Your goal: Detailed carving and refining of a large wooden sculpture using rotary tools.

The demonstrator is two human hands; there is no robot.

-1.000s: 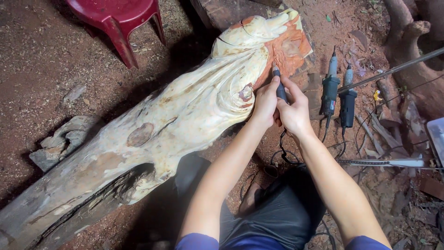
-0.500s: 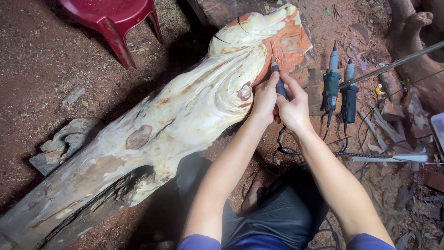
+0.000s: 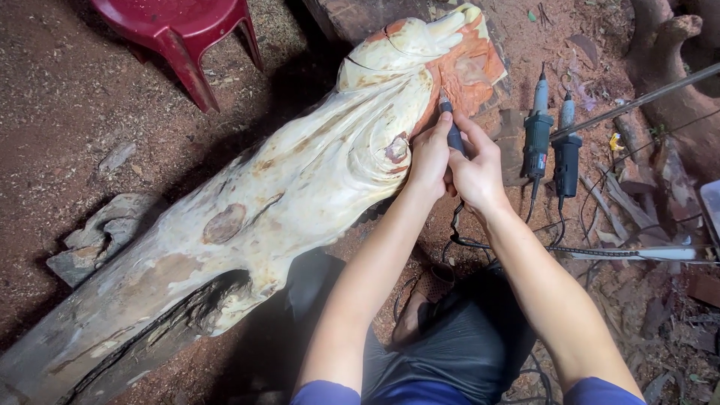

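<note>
a slim dark rotary carving tool [image 3: 452, 129] stands tilted, its tip on the reddish carved patch of a long pale log [image 3: 300, 187]. the right hand [image 3: 480, 172] has its fingers clamped round the tool's shaft; the left hand [image 3: 429, 156] presses beside them, fingers curled on the tool and touching the wood. just beyond the right fingers two die grinders [image 3: 551, 146] lie on the dirt. well beyond the left fingers stands a red plastic chair [image 3: 187, 30].
</note>
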